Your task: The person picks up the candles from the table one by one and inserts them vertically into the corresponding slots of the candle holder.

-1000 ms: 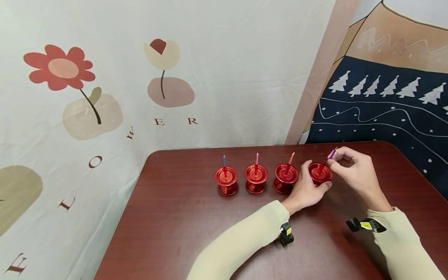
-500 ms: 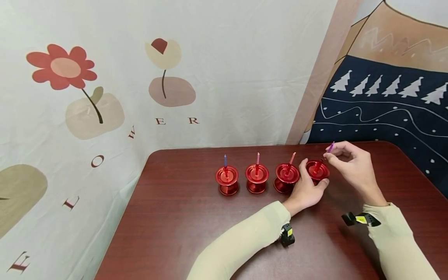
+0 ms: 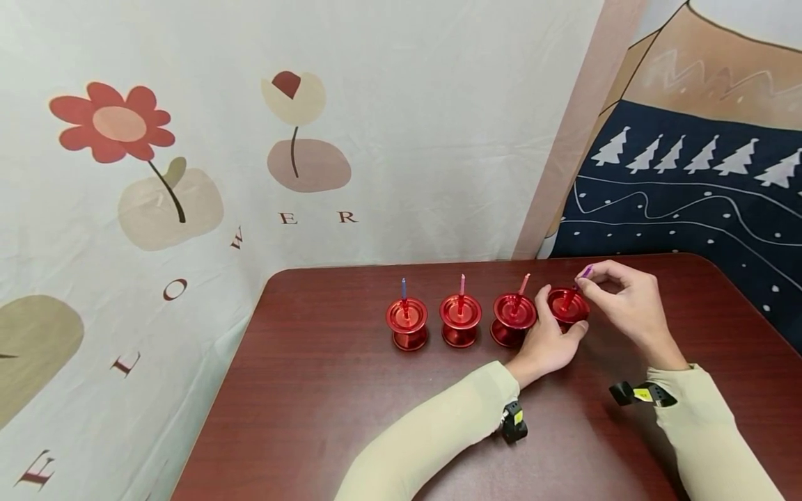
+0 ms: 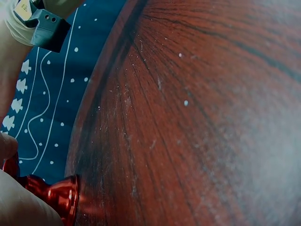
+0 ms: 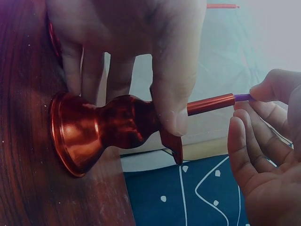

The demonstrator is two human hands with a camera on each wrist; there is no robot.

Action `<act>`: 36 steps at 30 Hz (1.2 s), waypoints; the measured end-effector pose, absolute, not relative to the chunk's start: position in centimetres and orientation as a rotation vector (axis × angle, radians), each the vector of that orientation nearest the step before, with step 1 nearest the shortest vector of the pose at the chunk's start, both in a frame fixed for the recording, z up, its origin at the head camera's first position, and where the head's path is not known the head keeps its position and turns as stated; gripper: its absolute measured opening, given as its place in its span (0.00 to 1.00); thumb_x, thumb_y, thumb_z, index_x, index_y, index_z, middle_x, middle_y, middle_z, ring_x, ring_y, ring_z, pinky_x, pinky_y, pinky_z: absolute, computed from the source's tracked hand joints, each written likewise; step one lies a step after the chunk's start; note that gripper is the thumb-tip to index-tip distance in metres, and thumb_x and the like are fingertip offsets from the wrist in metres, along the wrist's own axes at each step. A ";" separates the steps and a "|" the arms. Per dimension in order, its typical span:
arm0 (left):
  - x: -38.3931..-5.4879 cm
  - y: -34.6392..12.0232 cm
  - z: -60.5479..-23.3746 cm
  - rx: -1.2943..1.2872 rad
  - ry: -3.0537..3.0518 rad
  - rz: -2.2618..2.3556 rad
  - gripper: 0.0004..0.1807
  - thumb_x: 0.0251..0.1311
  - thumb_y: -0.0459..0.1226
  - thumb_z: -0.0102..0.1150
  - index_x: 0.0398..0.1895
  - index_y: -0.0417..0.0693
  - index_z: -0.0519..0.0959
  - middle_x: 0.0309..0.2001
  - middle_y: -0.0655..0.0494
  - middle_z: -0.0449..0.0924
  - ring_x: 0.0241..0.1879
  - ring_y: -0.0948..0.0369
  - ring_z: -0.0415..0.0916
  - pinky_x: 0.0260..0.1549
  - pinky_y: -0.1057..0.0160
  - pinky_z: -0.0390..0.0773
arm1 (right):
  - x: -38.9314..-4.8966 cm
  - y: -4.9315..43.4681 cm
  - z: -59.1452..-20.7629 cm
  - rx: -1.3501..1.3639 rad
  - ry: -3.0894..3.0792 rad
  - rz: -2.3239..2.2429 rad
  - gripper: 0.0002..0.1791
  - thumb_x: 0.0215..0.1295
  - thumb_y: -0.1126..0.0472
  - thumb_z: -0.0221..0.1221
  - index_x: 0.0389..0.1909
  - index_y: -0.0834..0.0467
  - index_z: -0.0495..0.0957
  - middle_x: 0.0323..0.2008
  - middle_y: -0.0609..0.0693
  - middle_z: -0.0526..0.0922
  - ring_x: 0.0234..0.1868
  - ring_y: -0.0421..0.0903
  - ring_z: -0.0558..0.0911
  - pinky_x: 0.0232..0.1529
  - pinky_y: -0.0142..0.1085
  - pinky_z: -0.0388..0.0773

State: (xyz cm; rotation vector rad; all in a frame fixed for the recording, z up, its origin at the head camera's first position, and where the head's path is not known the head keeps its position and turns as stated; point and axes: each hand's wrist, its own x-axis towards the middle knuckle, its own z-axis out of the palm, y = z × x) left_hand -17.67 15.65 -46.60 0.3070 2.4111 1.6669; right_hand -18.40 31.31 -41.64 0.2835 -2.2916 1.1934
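At the right end of a row, my left hand (image 3: 551, 344) grips a red metal candle holder (image 3: 567, 303) by its dish, thumb on the near side and fingers on the far side. The holder stands upright on the table, its flared base (image 5: 77, 134) showing in the right wrist view. My right hand (image 3: 633, 306) pinches a thin purple candle (image 3: 587, 271) between thumb and fingertips. In the right wrist view the candle's lower end (image 5: 241, 97) meets the top of the holder's narrow tube (image 5: 211, 104). How deep it sits inside is hidden.
Left of my hands stand three matching red holders: one with a blue candle (image 3: 404, 287), one with a pink candle (image 3: 462, 284) and one with a coral candle (image 3: 523, 284). The dark wooden table (image 3: 351, 417) ends at a printed cloth backdrop (image 3: 426, 139).
The right hand has moved left and slightly down, bringing the purple candle to the holder's tube. The left hand and its holder shifted slightly left, then stayed put.
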 end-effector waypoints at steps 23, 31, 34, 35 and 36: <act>-17.8 15.6 -46.9 0.312 2.391 1.678 0.45 0.73 0.50 0.68 0.85 0.63 0.53 0.71 0.55 0.77 0.64 0.59 0.81 0.70 0.54 0.75 | -18.5 31.5 -42.1 0.356 -2.317 1.204 0.07 0.65 0.76 0.71 0.41 0.65 0.90 0.36 0.33 0.87 0.33 0.29 0.84 0.40 0.18 0.80; -17.8 15.6 -46.8 0.298 2.384 1.685 0.45 0.73 0.50 0.68 0.84 0.65 0.53 0.70 0.55 0.77 0.62 0.59 0.83 0.70 0.54 0.76 | -18.4 31.6 -42.1 0.306 -2.318 1.183 0.06 0.71 0.71 0.70 0.45 0.63 0.91 0.40 0.49 0.92 0.33 0.29 0.84 0.38 0.19 0.80; -17.8 15.6 -46.7 0.294 2.380 1.688 0.45 0.73 0.50 0.69 0.84 0.65 0.53 0.71 0.55 0.76 0.63 0.59 0.82 0.71 0.54 0.75 | -18.5 31.6 -42.1 0.316 -2.315 1.157 0.06 0.72 0.70 0.70 0.45 0.62 0.92 0.41 0.54 0.93 0.36 0.28 0.84 0.39 0.18 0.79; -17.8 15.6 -46.7 0.292 2.381 1.688 0.45 0.72 0.50 0.69 0.85 0.65 0.53 0.71 0.55 0.76 0.63 0.59 0.82 0.71 0.54 0.75 | -18.5 31.6 -42.0 0.325 -2.313 1.147 0.06 0.72 0.69 0.70 0.45 0.61 0.92 0.41 0.55 0.93 0.38 0.28 0.84 0.40 0.18 0.78; -17.8 15.6 -46.7 0.293 2.382 1.687 0.45 0.72 0.50 0.69 0.85 0.65 0.53 0.71 0.55 0.76 0.64 0.59 0.81 0.71 0.54 0.75 | -18.5 31.6 -42.0 0.332 -2.311 1.140 0.06 0.72 0.70 0.70 0.45 0.61 0.93 0.41 0.55 0.93 0.39 0.27 0.84 0.40 0.18 0.78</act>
